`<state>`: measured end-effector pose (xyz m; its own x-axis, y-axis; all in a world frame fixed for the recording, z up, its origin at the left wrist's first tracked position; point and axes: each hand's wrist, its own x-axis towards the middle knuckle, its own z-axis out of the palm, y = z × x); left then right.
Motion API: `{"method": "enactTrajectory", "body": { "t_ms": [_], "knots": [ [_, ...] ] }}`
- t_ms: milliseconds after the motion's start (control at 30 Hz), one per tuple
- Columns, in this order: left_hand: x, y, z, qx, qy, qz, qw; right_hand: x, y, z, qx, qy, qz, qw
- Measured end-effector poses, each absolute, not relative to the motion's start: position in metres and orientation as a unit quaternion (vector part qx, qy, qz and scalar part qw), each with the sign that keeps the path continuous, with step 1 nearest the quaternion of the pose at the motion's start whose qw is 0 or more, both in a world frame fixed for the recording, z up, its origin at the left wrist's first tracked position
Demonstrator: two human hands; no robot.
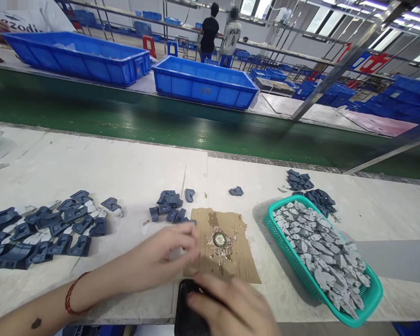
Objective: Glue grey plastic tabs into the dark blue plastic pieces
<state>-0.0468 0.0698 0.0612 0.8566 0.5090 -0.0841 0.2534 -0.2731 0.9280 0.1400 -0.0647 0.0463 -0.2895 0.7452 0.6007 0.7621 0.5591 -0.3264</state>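
My left hand (168,254) is over the table beside a piece of brown cardboard (243,261), fingers curled toward the thumb; whatever they may hold is hidden. My right hand (236,303), smeared by motion, reaches over a small black tray (187,305) at the table's front edge. Its fingertips are at the tray's inside, and I cannot tell if they hold anything. A small round cap (220,239) with shiny liquid sits on the cardboard amid wet glittery spots. Just behind my left hand lies a small pile of dark blue-grey plastic parts (170,200).
On the right stands a green basket (283,252) of light grey pieces (322,252). More dark parts (45,228) lie at left and behind the basket (318,198). Beyond a green belt (126,119) stand blue bins (203,88); people (210,35) are in the background.
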Motion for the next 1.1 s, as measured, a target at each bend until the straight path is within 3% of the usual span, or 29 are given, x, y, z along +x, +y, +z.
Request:
{"method": "enactTrajectory", "body": {
  "t_ms": [100, 233, 433, 700, 867, 967, 1100],
  "knots": [
    [-0.052, 0.083, 0.054, 0.839, 0.341, 0.227, 0.357, 0.19, -0.072, 0.053, -0.583, -0.748, 0.006, 0.317],
    [-0.056, 0.103, 0.032, 0.862, 0.412, 0.223, 0.194, 0.268, -0.081, 0.047, -0.755, -0.622, -0.047, 0.203],
    [-0.054, 0.112, 0.008, 0.868, 0.404, 0.192, 0.216, 0.341, -0.082, 0.03, -0.785, -0.611, 0.035, 0.09],
    [-0.057, 0.117, 0.015, 0.863, 0.419, 0.215, 0.185, 0.358, -0.075, 0.031, -0.76, -0.639, 0.1, 0.069],
    [-0.055, 0.108, 0.026, 0.842, 0.381, 0.333, 0.187, 0.343, -0.071, 0.045, -0.794, -0.568, 0.136, 0.167],
    [-0.048, 0.09, 0.034, 0.795, 0.338, 0.364, 0.349, 0.318, -0.075, 0.044, -0.801, -0.468, 0.175, 0.331],
    [-0.037, 0.064, 0.037, 0.692, 0.302, 0.295, 0.585, 0.269, -0.073, 0.033, -0.698, -0.396, 0.3, 0.515]
  ]
}}
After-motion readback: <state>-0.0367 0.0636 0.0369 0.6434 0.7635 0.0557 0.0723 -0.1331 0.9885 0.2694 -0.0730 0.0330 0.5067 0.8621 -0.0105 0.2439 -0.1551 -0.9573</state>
